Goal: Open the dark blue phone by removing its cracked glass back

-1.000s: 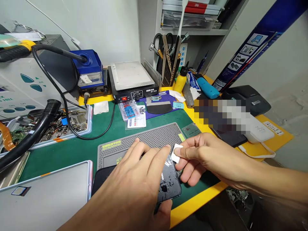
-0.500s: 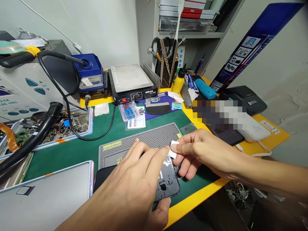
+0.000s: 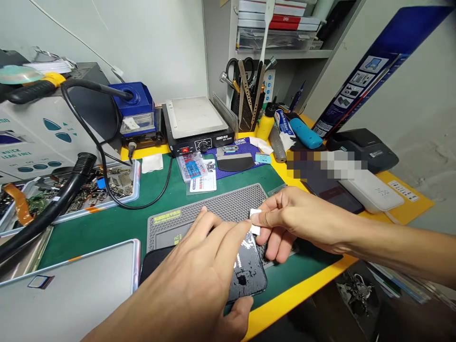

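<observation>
A dark phone lies back up, its surface mottled with wet-looking patches and worn spots. Across it stretches my left hand, fingers over the back and thumb at the near edge, gripping it. My right hand pinches a small white card-like piece between thumb and forefinger. That piece meets the phone's far right edge, close to my left fingertips; whether it goes into a seam I cannot tell. Under the phone is a grey textured pad, partly hidden by my left hand.
Beyond the pad stand a heating plate, a mesh holder with tweezers and scissors and a yellow bottle. On the left are a tray of circuit boards and a grey tray with a SIM tray. The yellow table edge runs along the right.
The view has shifted slightly. Both hands keep their grips, and the white piece stays at about the same spot on the phone's edge.
</observation>
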`<move>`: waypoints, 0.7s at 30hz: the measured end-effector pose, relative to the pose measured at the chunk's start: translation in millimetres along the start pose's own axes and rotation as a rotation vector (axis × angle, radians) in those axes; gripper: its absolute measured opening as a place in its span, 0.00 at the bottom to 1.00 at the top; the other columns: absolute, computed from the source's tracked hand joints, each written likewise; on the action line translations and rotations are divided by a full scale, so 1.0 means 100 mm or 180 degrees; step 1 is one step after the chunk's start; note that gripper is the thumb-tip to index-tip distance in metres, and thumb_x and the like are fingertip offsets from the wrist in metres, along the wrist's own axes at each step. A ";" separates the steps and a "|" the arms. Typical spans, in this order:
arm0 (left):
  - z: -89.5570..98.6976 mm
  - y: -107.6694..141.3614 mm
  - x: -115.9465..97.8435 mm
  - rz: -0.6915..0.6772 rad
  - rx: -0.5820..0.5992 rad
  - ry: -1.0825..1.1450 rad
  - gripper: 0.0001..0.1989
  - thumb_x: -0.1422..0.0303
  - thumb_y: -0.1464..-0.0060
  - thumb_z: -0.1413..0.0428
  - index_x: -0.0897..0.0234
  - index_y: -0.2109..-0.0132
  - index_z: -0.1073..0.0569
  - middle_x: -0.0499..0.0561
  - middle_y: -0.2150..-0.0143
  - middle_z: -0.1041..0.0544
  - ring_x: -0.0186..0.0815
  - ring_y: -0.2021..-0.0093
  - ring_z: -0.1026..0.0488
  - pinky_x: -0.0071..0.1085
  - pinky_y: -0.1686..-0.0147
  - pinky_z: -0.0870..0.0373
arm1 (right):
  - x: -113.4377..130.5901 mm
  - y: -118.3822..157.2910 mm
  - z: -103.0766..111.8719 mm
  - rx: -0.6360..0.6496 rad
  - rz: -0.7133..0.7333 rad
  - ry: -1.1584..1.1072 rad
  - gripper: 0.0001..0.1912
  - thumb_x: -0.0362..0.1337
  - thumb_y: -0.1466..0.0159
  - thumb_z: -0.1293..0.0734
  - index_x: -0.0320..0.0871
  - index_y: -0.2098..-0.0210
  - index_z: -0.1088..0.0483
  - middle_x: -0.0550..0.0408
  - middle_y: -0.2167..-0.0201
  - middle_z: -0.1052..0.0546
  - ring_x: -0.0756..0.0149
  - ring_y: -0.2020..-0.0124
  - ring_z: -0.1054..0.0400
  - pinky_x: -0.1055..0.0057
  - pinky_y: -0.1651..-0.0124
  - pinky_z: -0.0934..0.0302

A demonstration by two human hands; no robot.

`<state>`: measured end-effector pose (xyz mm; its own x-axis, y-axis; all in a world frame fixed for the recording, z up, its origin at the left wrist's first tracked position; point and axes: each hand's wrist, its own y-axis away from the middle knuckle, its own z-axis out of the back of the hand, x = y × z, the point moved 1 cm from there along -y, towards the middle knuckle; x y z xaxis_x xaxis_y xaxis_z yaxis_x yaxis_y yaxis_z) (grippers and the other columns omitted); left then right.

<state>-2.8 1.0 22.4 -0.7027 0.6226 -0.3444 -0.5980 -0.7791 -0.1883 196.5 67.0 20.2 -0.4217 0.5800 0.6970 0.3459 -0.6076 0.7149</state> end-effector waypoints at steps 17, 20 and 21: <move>0.10 0.55 0.21 0.0273 0.0231 -0.0743 0.39 0.58 0.45 0.40 0.58 0.30 0.44 0.59 0.35 0.29 0.56 0.34 0.34 0.52 0.42 0.25 | 0.17 -0.03 0.08 0.0362 0.0094 0.0538 0.11 0.34 0.36 0.31 0.36 0.75 0.27 0.50 0.79 0.21 0.65 0.77 0.23 0.73 0.73 0.26; 0.08 0.67 0.31 0.0202 0.0289 -0.0811 0.42 0.60 0.44 0.40 0.56 0.28 0.48 0.56 0.31 0.33 0.52 0.31 0.36 0.49 0.38 0.29 | 0.18 -0.06 0.09 0.0477 0.0152 0.0598 0.12 0.36 0.36 0.31 0.37 0.74 0.27 0.50 0.79 0.21 0.65 0.76 0.23 0.73 0.72 0.26; 0.08 0.68 0.33 0.0154 0.0311 -0.0822 0.42 0.61 0.45 0.40 0.57 0.28 0.48 0.55 0.31 0.32 0.52 0.32 0.36 0.48 0.39 0.27 | 0.18 -0.07 0.10 0.0520 0.0161 0.0609 0.12 0.37 0.36 0.30 0.37 0.74 0.27 0.50 0.79 0.21 0.65 0.76 0.23 0.73 0.71 0.26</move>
<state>-69.3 -30.7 5.4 -0.7988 0.5927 -0.1028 -0.5869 -0.8054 -0.0835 194.7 87.0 28.9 -0.5459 0.4285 0.7200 0.4949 -0.5284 0.6898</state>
